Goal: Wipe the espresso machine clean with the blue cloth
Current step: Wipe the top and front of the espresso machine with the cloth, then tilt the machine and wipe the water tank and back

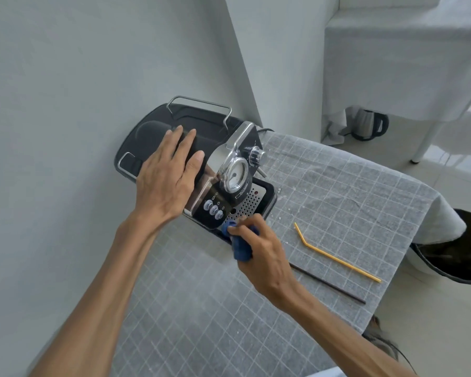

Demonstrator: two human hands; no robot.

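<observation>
Against the wall at the far left of the tabletop (337,202) stands the espresso machine (201,159), black on top with a chrome front carrying a round gauge (236,175), a knob (254,154) and four buttons (213,209). A wire rail (199,103) runs round its top. Its perforated drip tray (246,204) projects at the base, toward the viewer.

Left hand (166,180): laid flat on the machine's top, fingers straight and spread, palm down, holding nothing. Right hand (261,248): grip closed round the blue cloth (239,247), fingers curled and the cloth bunched (part of it hidden under the fingers). The cloth's upper end touches the near corner of the drip tray, just below the buttons.

Tabletop cover: a grey cloth with a pale grid, draped over the right edge. On it, right of the right hand, lie a bent yellow straw (335,257) and a thin dark stick (329,284), near each other but apart. White specks are scattered near the drip tray.

Beyond the tabletop: a kettle (369,125) on the floor by a white-covered table, and a dark bin (454,254) at the right edge.
</observation>
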